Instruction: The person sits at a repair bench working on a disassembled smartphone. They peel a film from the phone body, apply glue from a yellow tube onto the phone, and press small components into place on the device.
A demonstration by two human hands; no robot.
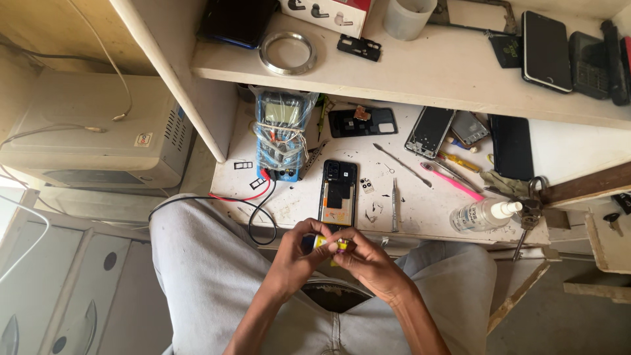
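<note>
Together, both hands' fingers pinch a small yellow part [328,244] below the white box [327,13] on the shelf.

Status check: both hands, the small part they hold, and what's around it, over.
Left hand and right hand both pinch a small yellow part above the lap. Opened phone lies just beyond on the bench. Nothing between them.

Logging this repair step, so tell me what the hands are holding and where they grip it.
Both hands, left and right, pinch a small yellow part by its ends.
</note>
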